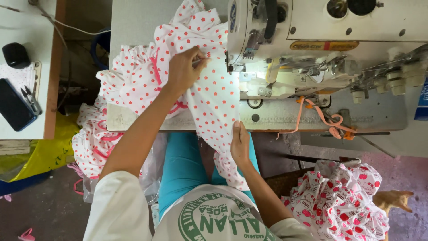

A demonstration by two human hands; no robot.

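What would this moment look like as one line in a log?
left hand: pinching spotted fabric near sewing machine | right hand: gripping fabric's lower edge | fabric: draped over table edge

The white fabric (pixel 214 96) with little red flowers and pink trim was bunched up on the desk (pixel 133 18) by the sewing machine (pixel 312 49), one end hanging off the front edge.
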